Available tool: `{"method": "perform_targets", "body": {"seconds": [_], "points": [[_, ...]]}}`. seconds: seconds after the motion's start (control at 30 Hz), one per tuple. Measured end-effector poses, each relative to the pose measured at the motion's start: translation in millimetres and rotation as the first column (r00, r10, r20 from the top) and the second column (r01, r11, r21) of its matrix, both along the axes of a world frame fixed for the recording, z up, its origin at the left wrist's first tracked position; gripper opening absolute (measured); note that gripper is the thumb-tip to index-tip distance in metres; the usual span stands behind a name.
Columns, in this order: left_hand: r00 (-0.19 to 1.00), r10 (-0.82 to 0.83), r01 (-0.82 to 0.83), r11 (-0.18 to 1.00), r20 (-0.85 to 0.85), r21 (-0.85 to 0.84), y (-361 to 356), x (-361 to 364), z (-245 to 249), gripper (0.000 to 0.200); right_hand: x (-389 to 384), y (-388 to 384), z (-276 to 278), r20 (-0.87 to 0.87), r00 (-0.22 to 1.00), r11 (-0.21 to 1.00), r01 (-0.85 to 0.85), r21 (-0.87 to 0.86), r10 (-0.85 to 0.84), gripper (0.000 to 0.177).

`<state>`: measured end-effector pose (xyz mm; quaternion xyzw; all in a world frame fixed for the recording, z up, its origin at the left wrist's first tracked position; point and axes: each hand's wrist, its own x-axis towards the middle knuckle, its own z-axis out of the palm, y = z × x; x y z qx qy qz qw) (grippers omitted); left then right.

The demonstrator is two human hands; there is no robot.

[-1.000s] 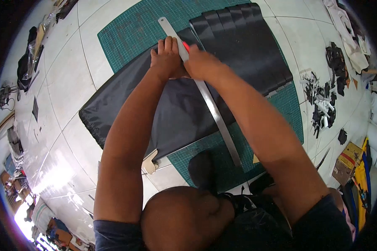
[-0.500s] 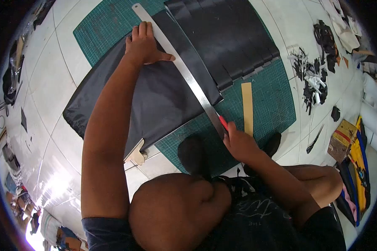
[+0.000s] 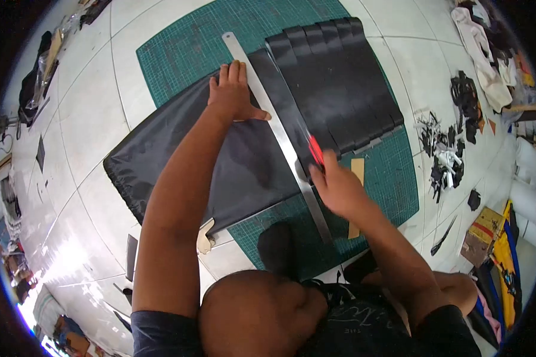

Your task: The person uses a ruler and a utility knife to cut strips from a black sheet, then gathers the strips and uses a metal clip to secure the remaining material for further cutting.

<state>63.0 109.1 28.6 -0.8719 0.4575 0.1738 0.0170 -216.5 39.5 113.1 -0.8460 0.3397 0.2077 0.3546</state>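
Shiny metal ruler (image 3: 278, 134); matt blk cloth (image 3: 244, 160).

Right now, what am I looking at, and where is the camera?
No machine here: these are a person's bare arms, filmed by a camera worn on the head, looking down. On the floor lies a green cutting mat with a black fabric sheet across it and cut black strips beside that. The left hand lies flat on the fabric, thumb against a long metal ruler. The right hand grips a red knife by the ruler's edge. Further right lie scraps.
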Motion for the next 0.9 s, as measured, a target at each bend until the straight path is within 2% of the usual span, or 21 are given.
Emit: {"method": "perform_targets", "body": {"seconds": [0.13, 0.3, 0.37, 0.47, 0.7, 0.8, 0.9], "points": [[1.000, 0.011, -0.012, 1.000, 0.005, 0.014, 1, -2, 1, 0.148, 106, -15, -42, 0.211, 0.977, 0.991, 0.040, -0.127, -0.013, 0.034], [1.000, -0.006, 0.006, 1.000, 0.021, 0.007, 2, 3, -2, 0.135, 184, -21, -59, 0.176, 0.984, 0.986, 0.007, -0.169, 0.023, 0.039], [1.000, -0.009, 0.009, 1.000, 0.021, -0.007, 3, 3, -6, 0.134, 192, -23, -58, 0.125, 0.992, 0.987, -0.010, -0.159, 0.030, 0.040], [0.999, -0.005, 0.001, 0.997, 0.045, 0.080, 1, 1, -3, 0.143, 196, -23, -62, 0.074, 0.997, 0.988, -0.017, -0.156, 0.029, 0.041], [0.999, -0.016, 0.012, 0.995, 0.035, 0.096, 0, 1, 3, 0.144, 203, -25, -52, 0.045, 0.998, 0.994, -0.029, -0.109, 0.034, 0.045], [0.999, -0.026, 0.022, 0.994, 0.036, 0.105, -2, -1, 4, 0.144, 215, -30, -46, -0.009, 1.000, 0.998, 0.016, -0.053, -0.016, 0.044], [0.999, -0.015, 0.010, 0.994, 0.041, 0.111, -3, -1, 7, 0.145, 196, -32, -44, 0.009, 0.999, 0.997, -0.044, -0.070, 0.045, 0.041]]}}
